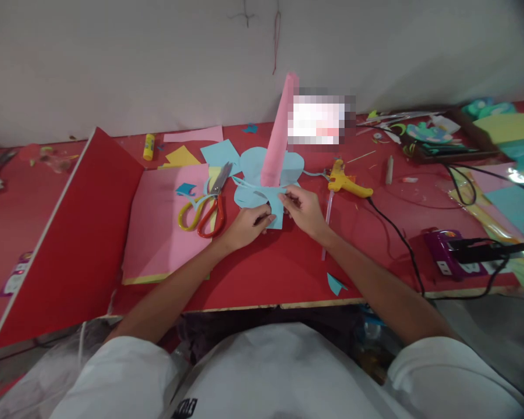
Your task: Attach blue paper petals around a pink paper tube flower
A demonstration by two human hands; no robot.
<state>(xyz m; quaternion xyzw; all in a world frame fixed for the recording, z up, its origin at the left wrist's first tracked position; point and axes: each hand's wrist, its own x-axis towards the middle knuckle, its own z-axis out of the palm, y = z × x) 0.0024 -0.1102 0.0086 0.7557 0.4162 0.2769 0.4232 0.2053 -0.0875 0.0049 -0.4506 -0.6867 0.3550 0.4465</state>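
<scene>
Between my two hands is a small piece of light blue paper (276, 219), pinched at its edges over the red table. My left hand (251, 226) grips its left side with thumb and finger. At its upper right my right hand (305, 209) holds on with bent fingers. Right behind it stands a pink paper cone (276, 142), tilted, on a blue petal-shaped paper base (251, 160). Scissors (217, 201) with one yellow and one red handle loop lie left of my hands, on pink sheets (157, 221). A thin blue paper strip curls by their handles.
A yellow glue gun (347, 183) with a glue stick and black cord lies to the right. Farther right are a purple power box (452, 253) and a dark tray (454, 152). A red board (78, 233) rises at left; a glue stick tube (149, 147) stands behind.
</scene>
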